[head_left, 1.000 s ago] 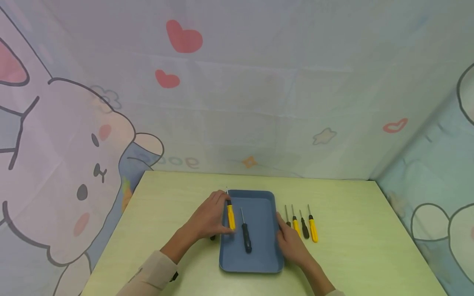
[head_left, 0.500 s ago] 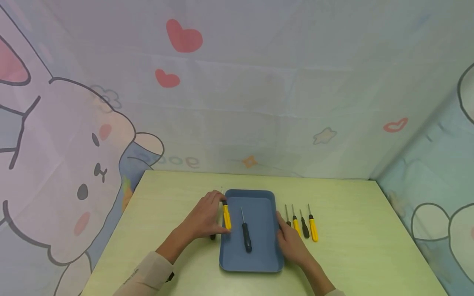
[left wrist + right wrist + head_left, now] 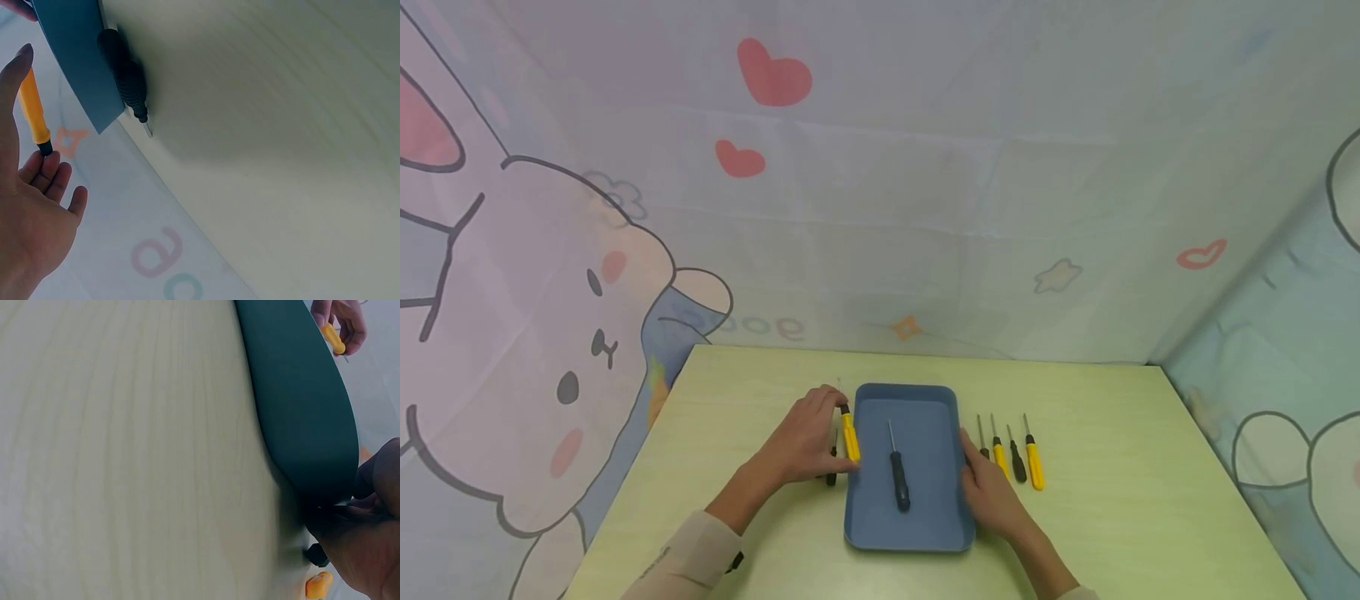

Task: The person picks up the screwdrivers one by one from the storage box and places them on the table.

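My left hand point(image 3: 801, 437) pinches a yellow-handled screwdriver point(image 3: 850, 435) between thumb and fingertips, at the handle's end and its black collar. It hovers by the left rim of a blue-grey tray point(image 3: 932, 521), tip pointing away from me. Inside the tray lies a black screwdriver point(image 3: 899, 482). Another black screwdriver point(image 3: 130, 81) rests on the table just left of the tray, partly covered by my left hand in the head view. On the opposite side, my right hand point(image 3: 992, 496) grips the tray's right rim, thumb on top; its other fingers are mostly hidden.
Right of the tray, several screwdrivers stand in a row on the table point(image 3: 1120, 467), among them a small black screwdriver point(image 3: 1017, 461) and a yellow screwdriver point(image 3: 1033, 464). My right hand partly covers the nearest ones. A printed cloth point(image 3: 887, 208) hangs behind the table.
My left hand has moved left with the yellow screwdriver, from over the tray to its left rim. More of the black screwdriver on the table shows. The right hand and tray are still.
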Motion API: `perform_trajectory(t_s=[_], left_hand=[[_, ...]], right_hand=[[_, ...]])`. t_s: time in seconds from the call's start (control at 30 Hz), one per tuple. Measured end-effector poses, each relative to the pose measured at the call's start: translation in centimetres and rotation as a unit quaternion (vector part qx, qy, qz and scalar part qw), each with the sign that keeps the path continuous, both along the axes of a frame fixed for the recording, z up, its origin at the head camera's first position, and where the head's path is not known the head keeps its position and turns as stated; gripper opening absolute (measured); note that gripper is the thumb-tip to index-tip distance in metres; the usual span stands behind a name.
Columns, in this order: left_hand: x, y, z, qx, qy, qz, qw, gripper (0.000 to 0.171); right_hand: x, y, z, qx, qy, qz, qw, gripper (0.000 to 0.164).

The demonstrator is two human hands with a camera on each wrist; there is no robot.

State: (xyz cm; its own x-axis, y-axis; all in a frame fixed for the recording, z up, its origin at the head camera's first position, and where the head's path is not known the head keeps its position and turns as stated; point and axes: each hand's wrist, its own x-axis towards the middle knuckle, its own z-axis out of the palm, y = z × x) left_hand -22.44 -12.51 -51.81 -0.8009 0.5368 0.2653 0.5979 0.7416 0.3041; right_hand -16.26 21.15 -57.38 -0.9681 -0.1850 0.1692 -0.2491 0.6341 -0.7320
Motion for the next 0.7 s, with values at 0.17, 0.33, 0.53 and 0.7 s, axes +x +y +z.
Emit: perform_trajectory(t_s=[0.17, 0.33, 0.53, 0.7], left_hand=[[0.0, -0.6, -0.1, 0.000, -0.007, 0.003, 1.0000, 0.094], [0.0, -1.1, -0.3, -0.007, -0.003, 0.004, 1.0000, 0.096], [-0.1, -1.5, -0.4, -0.014, -0.008, 0.012, 0.9998, 0.097], [-0.2, -1.8, -0.2, -0.022, -0.015, 0.017, 0.9995, 0.098]], right_hand=[[0.0, 0.0, 0.0, 0.000, -0.008, -0.001, 1.000, 0.057], [0.0, 0.0, 0.0, 0.000, -0.007, -0.002, 1.000, 0.057], [0.1, 0.0, 0.2, -0.008, -0.006, 0.002, 1.000, 0.057], [0.1, 0.0, 0.2, -0.011, -0.009, 0.003, 1.000, 0.057]])
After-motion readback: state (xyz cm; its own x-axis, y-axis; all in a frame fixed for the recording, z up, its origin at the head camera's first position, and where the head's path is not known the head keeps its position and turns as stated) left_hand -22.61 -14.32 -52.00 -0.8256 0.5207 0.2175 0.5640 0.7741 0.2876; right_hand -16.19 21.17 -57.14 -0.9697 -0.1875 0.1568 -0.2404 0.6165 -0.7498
